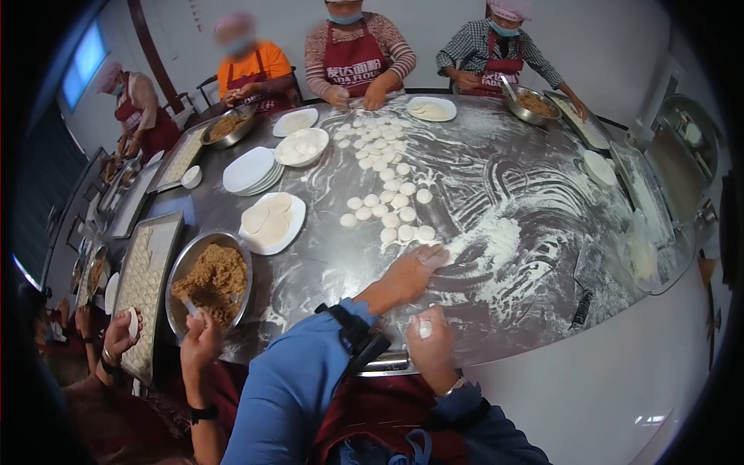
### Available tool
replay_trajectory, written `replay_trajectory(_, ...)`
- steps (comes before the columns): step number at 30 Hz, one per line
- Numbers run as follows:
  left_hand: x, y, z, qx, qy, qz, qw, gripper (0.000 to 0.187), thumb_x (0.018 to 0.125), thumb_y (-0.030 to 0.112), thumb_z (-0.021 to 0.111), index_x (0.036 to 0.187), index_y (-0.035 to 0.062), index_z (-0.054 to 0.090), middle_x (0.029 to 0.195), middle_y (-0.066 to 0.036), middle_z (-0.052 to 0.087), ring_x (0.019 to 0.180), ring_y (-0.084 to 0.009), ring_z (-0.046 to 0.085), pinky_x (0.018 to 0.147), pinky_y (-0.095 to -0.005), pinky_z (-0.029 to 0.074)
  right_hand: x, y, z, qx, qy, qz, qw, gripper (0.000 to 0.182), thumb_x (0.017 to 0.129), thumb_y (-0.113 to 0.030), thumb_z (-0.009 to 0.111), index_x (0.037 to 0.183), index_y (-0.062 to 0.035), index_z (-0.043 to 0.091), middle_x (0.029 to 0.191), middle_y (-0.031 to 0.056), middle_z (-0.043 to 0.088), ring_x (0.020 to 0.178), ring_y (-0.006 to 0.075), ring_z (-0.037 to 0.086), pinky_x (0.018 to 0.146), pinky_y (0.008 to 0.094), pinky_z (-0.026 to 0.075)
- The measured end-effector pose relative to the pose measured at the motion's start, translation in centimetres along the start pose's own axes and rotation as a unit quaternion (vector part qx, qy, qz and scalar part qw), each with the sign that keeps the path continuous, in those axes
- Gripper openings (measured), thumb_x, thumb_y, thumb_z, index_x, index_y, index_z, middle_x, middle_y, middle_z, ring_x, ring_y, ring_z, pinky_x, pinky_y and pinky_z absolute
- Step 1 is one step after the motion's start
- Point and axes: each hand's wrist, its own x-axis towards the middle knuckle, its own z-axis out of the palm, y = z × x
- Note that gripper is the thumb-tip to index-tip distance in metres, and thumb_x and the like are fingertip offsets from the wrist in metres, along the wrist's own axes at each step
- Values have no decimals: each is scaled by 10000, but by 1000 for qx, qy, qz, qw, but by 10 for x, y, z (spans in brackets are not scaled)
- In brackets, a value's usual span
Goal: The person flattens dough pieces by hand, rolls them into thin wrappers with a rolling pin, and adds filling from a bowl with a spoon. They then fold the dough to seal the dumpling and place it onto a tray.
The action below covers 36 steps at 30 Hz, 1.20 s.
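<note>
My left hand [404,277] reaches forward over the steel table [325,283], fingers stretched out and palm down on the floured surface. Just beyond its fingertips lie the nearest of several round white dough pieces [406,233]. Close to the table's front edge, my right hand [432,345] is closed around a small white lump [425,328] that looks like dough; most of it is hidden by the fingers. Left of that hand, a shiny metal cylinder [385,364] lies along the edge, partly covered by my left forearm.
Loose flour [496,244] spreads right of my left hand. A bowl of brown filling [246,288], a plate of dough wrappers [297,232] and a dumpling tray [174,225] stand left. A co-worker's hands [201,337] work beside me; several people sit across. A scraper [587,260] lies right.
</note>
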Motion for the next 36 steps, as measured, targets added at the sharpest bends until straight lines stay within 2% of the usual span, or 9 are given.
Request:
replay_trajectory(2,12,-18,17,294,44,218,929,462,769,114,578,1223,65,509,1195,-146,558,993,-326,571,841,-390,475,1,-2,-1,-2,-3,0,1000,146,773,-143,620,826,-58,514,665,168,574,628,385,599,557,433,463)
replay_trajectory(3,13,-16,16,292,44,216,931,462,769,114,578,1223,65,509,1195,-146,558,993,-326,571,841,-390,475,1,-2,-1,0,-9,-2,1000,136,768,-103,613,822,-44,502,655,167,553,621,375,595,559,414,454)
replay_trajectory(10,-46,-26,-48,317,-27,22,948,230,739,135,609,951,47,589,1002,-159,570,918,-309,561,814,-421,460,3,1,3,31,9,-32,999,128,758,-85,623,798,-47,508,660,167,550,627,375,592,559,400,462)
replay_trajectory(13,-88,-28,-72,366,37,-77,927,199,719,158,625,885,58,580,917,-144,576,899,-337,574,773,-413,477,2,5,5,27,19,-41,999,123,763,-102,624,792,-51,516,664,165,556,622,373,589,556,408,467)
replay_trajectory(16,-113,-23,-91,230,-56,-289,928,156,765,172,618,872,64,585,917,-177,589,871,-354,589,734,-427,475,0,9,7,25,23,-24,999,116,760,-91,617,804,-45,520,674,158,560,621,357,593,566,395,463)
replay_trajectory(24,-165,-27,-83,142,68,-228,961,167,774,174,635,879,55,583,956,-185,581,874,-371,579,770,-434,466,-5,35,11,63,5,24,998,107,759,-61,607,796,-40,508,680,133,558,620,301,599,572,360,463)
replay_trajectory(26,-171,-28,-80,143,44,-219,964,174,771,178,642,874,53,581,959,-185,580,878,-372,576,773,-434,465,-2,34,11,46,-7,-71,996,120,864,-10,491,799,-57,402,602,29,458,480,83,469,420,234,382)
replay_trajectory(29,-170,-26,-73,140,51,-236,960,222,745,199,688,874,53,582,926,-154,572,873,-343,575,753,-413,461,1,16,6,101,-12,38,994,110,786,-50,582,775,-40,473,589,101,532,540,223,579,529,333,441)
replay_trajectory(36,-173,-27,-61,193,100,-208,954,264,747,204,674,915,49,541,846,-148,592,792,-328,593,701,-406,464,0,24,8,104,-10,32,994,112,795,-51,573,771,-47,465,574,87,520,513,197,546,521,325,437)
